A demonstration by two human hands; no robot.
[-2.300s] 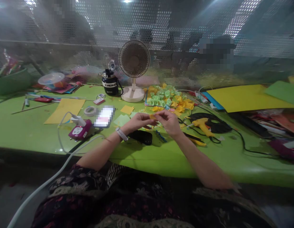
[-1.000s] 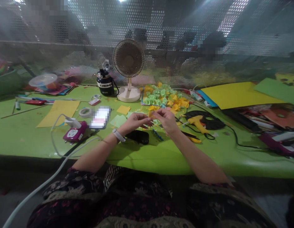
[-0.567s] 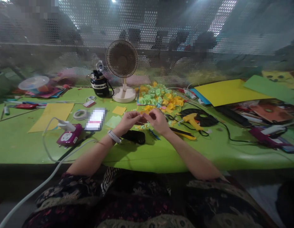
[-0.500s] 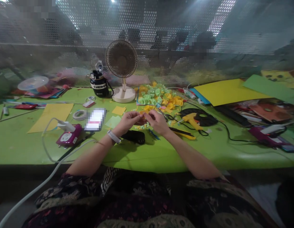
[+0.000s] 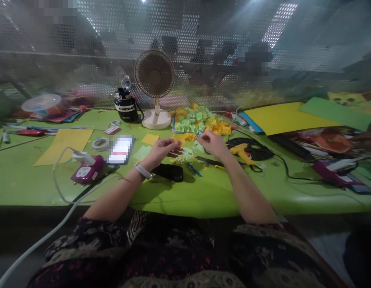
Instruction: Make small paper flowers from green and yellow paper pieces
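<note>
My left hand (image 5: 161,153), with a pale watch band at its wrist, pinches a small orange-yellow paper piece (image 5: 181,140) between thumb and fingers. Apart from it, to the right, my right hand (image 5: 214,144) has its fingers drawn together in a pinch; whatever is between them is too small to make out. Green and yellow paper scraps (image 5: 187,154) lie under and between the hands. Behind them is a heap of folded green and yellow paper pieces (image 5: 200,120). A black stapler-like object (image 5: 170,173) lies below my left hand, and a utility knife (image 5: 209,161) is beneath my right wrist.
A yellow glue gun (image 5: 243,153) rests at right by a black disc. Left are a phone (image 5: 121,150), tape roll (image 5: 100,144) and purple power adapter (image 5: 88,170) with cables. A fan (image 5: 157,120) and dark bottle (image 5: 125,106) stand behind; coloured sheets (image 5: 290,116) lie far right.
My hands were together at the orange-yellow paper. My right hand has moved away to the right, over the knife; my left hand stays almost in place with the paper.
</note>
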